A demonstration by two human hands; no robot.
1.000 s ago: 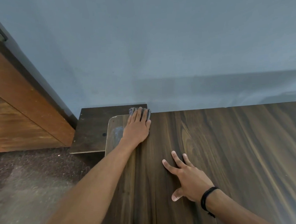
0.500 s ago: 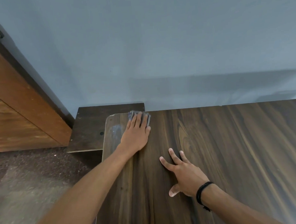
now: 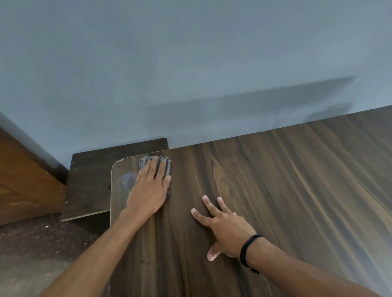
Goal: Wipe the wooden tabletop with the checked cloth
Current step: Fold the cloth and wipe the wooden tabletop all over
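The dark wooden tabletop [image 3: 295, 200] fills the lower right of the head view. My left hand [image 3: 148, 191] lies flat with straight fingers on the folded grey checked cloth [image 3: 143, 162], pressing it down near the table's far left corner. Only the cloth's far edge shows past my fingertips. My right hand [image 3: 224, 231] rests flat on the bare wood nearer to me, fingers spread, a black band on its wrist. A pale dusty smear [image 3: 126, 179] marks the wood just left of my left hand.
A lower dark wooden panel [image 3: 90, 181] sits beside the table's left edge. A blue-grey wall [image 3: 186, 69] runs right behind the table. A brown wooden door [image 3: 15, 180] stands at the left, above a speckled floor [image 3: 26, 259].
My left hand has drawn the cloth a little back from the far edge. The camera view has tilted. My right hand stays planted on the wood.
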